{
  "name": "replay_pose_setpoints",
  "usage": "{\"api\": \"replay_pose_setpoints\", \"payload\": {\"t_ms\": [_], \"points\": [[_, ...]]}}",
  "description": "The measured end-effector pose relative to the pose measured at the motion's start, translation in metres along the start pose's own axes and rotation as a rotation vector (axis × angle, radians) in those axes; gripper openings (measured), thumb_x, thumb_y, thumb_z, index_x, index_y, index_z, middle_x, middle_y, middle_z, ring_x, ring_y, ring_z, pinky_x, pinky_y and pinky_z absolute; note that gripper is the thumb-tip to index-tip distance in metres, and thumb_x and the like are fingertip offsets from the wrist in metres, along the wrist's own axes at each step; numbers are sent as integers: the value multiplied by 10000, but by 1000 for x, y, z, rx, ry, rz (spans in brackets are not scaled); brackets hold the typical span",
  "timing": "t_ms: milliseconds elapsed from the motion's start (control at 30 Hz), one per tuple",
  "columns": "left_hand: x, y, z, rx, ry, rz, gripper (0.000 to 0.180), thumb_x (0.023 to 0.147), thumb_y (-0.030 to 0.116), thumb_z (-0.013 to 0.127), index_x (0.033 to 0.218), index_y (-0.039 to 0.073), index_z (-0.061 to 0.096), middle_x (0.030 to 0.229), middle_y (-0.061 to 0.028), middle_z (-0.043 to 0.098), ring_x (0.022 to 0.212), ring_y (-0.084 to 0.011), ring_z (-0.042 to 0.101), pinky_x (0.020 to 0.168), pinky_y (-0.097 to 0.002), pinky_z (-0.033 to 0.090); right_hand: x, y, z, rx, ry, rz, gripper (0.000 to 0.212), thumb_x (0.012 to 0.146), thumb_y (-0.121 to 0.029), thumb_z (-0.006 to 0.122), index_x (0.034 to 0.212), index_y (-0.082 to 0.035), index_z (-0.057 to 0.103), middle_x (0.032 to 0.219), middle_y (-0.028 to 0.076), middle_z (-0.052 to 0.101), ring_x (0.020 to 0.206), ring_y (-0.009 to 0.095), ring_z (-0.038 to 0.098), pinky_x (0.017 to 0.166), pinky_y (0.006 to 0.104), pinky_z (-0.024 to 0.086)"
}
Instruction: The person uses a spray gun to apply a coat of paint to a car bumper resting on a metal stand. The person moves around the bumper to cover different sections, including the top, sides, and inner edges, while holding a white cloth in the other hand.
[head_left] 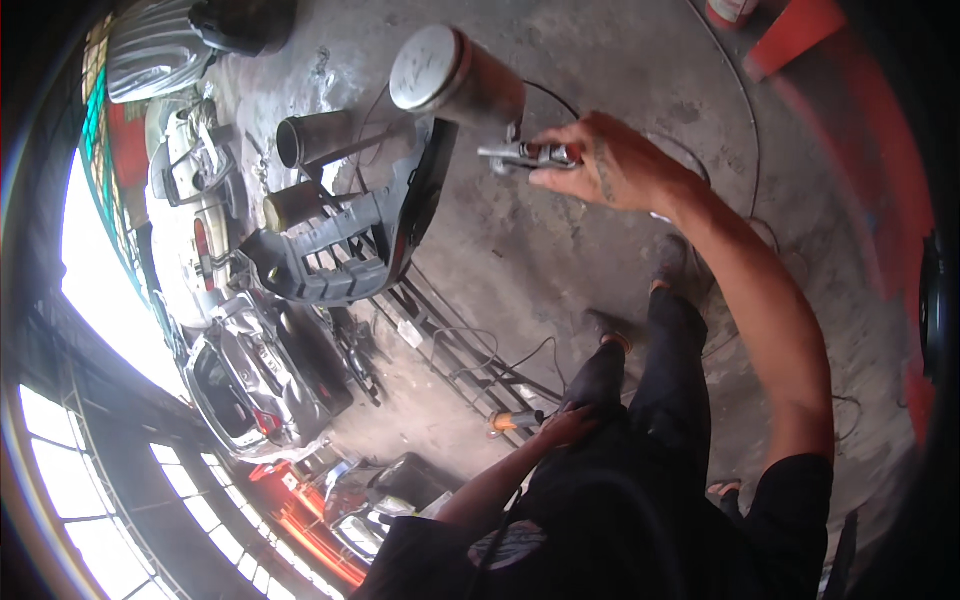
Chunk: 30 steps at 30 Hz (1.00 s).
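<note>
My right hand [610, 165] is closed around a spray gun [525, 155], held out in front of me over the floor. A large metal cup [465, 80] with a round, pale lid sits on the gun, tilted up toward the left. The gun's nozzle end points left, toward a dark grey car bumper [330, 270] that rests on a stand, apart from it. Lower down, my left hand [568, 428] lies against my thigh, its fingers partly hidden. Close beside it in view is an orange tool [512, 420] with a black end; I see no grip on it.
Metal cylinders [320, 138] stand behind the bumper. Dark rails [430, 320] run along the floor, with thin hoses [752, 120] trailing over it. A partly dismantled car [255, 370] and other car parts stand at left. Red objects [800, 35] lie at upper right.
</note>
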<state>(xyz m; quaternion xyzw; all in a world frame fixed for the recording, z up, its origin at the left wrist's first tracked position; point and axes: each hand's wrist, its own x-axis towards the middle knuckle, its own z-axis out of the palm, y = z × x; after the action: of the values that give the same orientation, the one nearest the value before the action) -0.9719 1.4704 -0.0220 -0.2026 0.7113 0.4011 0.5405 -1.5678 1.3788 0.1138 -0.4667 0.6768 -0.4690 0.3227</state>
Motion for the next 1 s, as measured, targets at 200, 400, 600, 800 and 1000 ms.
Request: {"api": "replay_pose_setpoints", "payload": {"t_ms": [200, 400, 600, 800, 1000], "points": [[-26, 56, -44, -121, 55, -179, 461, 1036, 439, 540, 1428, 200, 581, 1444, -169, 557, 1343, -426, 515, 1099, -522, 476, 29, -26, -14, -92, 65, 84, 392, 915, -372, 754, 1134, -47, 732, 864, 201, 730, 864, 374, 723, 807, 463, 564], [-4, 15, 0, 65, 98, 104, 434, 1011, 368, 559, 1399, 177, 595, 1424, -199, 556, 1309, -435, 544, 1055, -521, 506, 54, -28, -2, -329, 432, -2, 361, 947, -388, 700, 1085, -55, 698, 841, 170, 731, 821, 389, 709, 761, 482, 560], [12, -16, 22, 284, 293, 363, 311, 950, 287, 594, 1245, 228, 675, 1402, -113, 564, 1302, -434, 505, 941, -509, 575, 6, -42, 90, -50, 195, 150, 383, 955, -355, 725, 1190, -52, 733, 767, 120, 730, 696, 216, 696, 669, 386, 538], [10, -16, -5, 208, 283, 373, 287, 963, 296, 602, 1223, 217, 694, 1385, -70, 592, 1304, -338, 516, 967, -480, 566, -44, -95, 181, 150, -5, -29, 334, 897, -288, 770, 1152, -73, 752, 815, 198, 722, 724, 352, 718, 675, 403, 543], [41, -66, 24, 53, 405, 485, 369, 1009, 382, 582, 1322, 204, 663, 1384, -153, 612, 1251, -376, 591, 1006, -510, 529, -51, -106, 190, 88, -8, 65, 342, 910, -301, 761, 1140, -49, 746, 844, 203, 738, 781, 357, 733, 719, 396, 550]]}}
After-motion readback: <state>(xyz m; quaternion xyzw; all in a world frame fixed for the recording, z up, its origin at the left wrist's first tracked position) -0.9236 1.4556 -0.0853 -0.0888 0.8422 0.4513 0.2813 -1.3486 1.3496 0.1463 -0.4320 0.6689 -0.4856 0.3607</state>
